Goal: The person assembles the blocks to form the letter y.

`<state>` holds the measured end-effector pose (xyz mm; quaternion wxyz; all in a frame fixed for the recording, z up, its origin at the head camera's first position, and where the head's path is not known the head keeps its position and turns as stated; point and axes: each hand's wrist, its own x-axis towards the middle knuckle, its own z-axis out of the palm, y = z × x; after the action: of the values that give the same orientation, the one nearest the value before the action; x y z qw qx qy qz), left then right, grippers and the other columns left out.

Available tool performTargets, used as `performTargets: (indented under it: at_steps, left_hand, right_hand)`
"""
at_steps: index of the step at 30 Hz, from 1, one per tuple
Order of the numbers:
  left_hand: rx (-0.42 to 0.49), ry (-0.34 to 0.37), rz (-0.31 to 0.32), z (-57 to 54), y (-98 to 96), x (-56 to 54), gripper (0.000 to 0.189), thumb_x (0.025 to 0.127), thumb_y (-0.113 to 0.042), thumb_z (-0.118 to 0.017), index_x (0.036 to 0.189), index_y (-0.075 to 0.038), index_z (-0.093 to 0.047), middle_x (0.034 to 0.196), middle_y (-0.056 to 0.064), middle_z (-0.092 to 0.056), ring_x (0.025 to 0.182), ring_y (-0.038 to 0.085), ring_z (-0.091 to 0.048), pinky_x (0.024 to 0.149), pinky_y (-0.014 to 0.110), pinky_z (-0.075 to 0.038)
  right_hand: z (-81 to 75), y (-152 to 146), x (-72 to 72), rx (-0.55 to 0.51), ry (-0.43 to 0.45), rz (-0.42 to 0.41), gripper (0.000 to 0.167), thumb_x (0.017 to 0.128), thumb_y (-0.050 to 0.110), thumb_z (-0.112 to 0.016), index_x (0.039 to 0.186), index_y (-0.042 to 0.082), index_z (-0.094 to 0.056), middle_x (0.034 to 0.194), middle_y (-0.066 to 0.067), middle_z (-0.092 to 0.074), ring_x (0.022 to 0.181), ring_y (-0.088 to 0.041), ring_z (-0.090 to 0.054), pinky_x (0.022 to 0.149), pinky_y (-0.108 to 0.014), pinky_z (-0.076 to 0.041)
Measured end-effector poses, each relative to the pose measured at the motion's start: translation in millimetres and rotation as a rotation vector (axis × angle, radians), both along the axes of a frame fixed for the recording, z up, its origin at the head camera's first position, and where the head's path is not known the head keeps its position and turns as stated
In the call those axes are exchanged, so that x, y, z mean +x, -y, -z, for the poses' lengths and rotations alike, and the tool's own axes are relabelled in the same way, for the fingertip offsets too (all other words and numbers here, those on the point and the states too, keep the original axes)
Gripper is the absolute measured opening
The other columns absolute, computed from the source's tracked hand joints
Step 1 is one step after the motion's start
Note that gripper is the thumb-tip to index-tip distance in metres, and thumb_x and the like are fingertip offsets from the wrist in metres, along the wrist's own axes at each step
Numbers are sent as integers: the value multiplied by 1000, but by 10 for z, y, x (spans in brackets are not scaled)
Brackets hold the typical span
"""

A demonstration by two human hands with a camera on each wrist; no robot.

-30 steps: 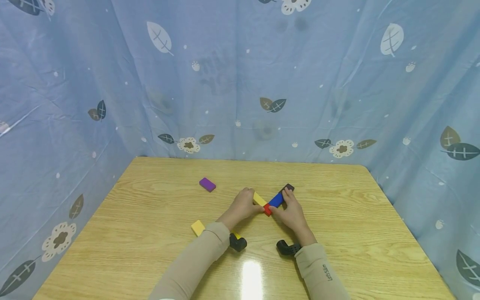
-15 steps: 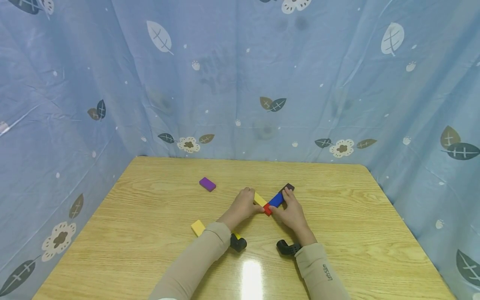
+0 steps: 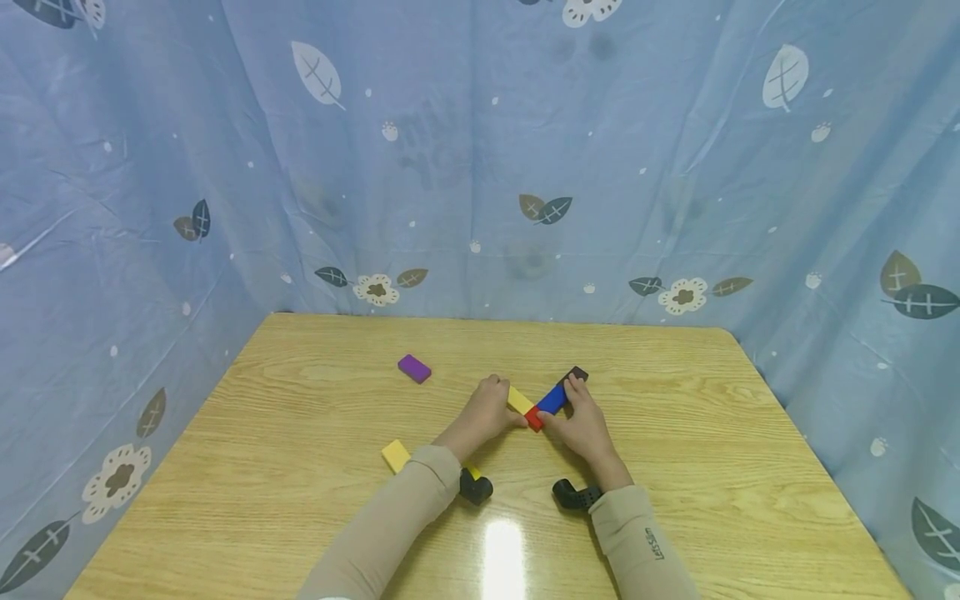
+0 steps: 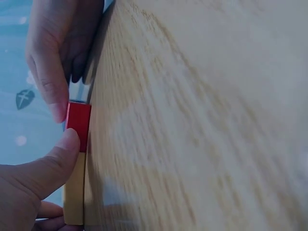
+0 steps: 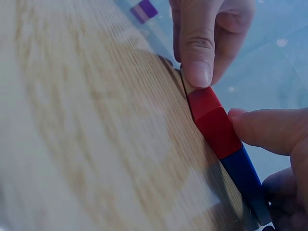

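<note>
A V of small blocks lies on the wooden table, its point towards me. The red block (image 3: 533,418) forms the corner, a yellow block (image 3: 519,401) runs up its left, and a blue block (image 3: 552,399) leads right to a black block (image 3: 577,373). My left hand (image 3: 487,410) grips the yellow block; in the left wrist view its thumb (image 4: 67,142) presses near the red joint. Holding the other arm is my right hand (image 3: 583,423), thumb (image 5: 250,122) against the red block, fingers curled by the blue one, partly hidden.
A purple block (image 3: 414,368) lies at the back left of the wooden table (image 3: 300,417). Nearer, another yellow block (image 3: 395,455) is partly covered by the left sleeve, with a yellow piece (image 3: 472,471) beside the left wrist camera (image 3: 476,487). A blue patterned curtain (image 3: 480,167) surrounds the table.
</note>
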<state>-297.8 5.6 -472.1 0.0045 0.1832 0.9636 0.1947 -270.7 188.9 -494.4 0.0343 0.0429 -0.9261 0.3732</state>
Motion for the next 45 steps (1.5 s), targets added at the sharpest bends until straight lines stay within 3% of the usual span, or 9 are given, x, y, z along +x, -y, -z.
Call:
performTargets:
  at_steps: [9, 13, 18, 28, 37, 41, 45]
  left_hand:
    - [80, -12, 8, -79, 89, 52, 74, 72, -41, -80, 123, 5, -54, 106, 14, -59, 94, 23, -57, 83, 34, -52]
    - [118, -2, -3, -147, 165, 80, 74, 73, -40, -79, 126, 5, -53, 116, 16, -59, 103, 28, -59, 88, 38, -52]
    - [194, 50, -63, -193, 318, 64, 80, 77, -40, -76, 135, 5, -46, 133, 20, -52, 120, 35, -53, 100, 45, -46]
    - [440, 49, -191, -213, 742, 5, 60, 86, -28, -70, 132, 3, -49, 124, 19, -58, 114, 34, -56, 94, 46, -50]
    - [419, -22, -321, -94, 1205, -90, 57, 88, -25, -68, 131, 5, -47, 122, 22, -57, 111, 35, -58, 91, 44, -52]
    - [459, -45, -378, -81, 1337, -137, 56, 86, -21, -70, 128, 9, -48, 121, 26, -56, 108, 38, -58, 90, 46, -51]
    - [486, -29, -379, -45, 1441, -184, 61, 85, -20, -71, 132, 10, -44, 128, 28, -51, 117, 41, -52, 99, 49, -45]
  right_hand:
    - [15, -3, -3, 12, -21, 2, 87, 84, 38, -70, 144, -8, -27, 154, -24, -19, 142, -41, -17, 114, -54, -22]
    - [11, -1, -1, 19, -27, 0, 87, 84, 38, -70, 144, -9, -28, 154, -25, -19, 142, -41, -17, 113, -54, -23]
    - [-5, 8, 4, 19, -21, 0, 87, 85, 40, -69, 144, -9, -27, 154, -25, -19, 142, -41, -16, 113, -54, -23]
    - [23, -17, -6, 30, -23, -5, 86, 85, 39, -69, 144, -8, -28, 154, -24, -20, 143, -39, -15, 114, -55, -22]
    - [33, -17, -3, 19, -11, -29, 85, 85, 38, -69, 143, -9, -28, 154, -22, -21, 144, -38, -13, 114, -54, -20]
    - [38, -24, -4, 19, -23, -23, 85, 85, 38, -69, 143, -9, -29, 154, -22, -22, 144, -38, -13, 114, -54, -21]
    - [35, -22, 3, 20, -36, -22, 85, 84, 38, -69, 142, -10, -30, 154, -23, -23, 143, -39, -14, 114, -55, -22]
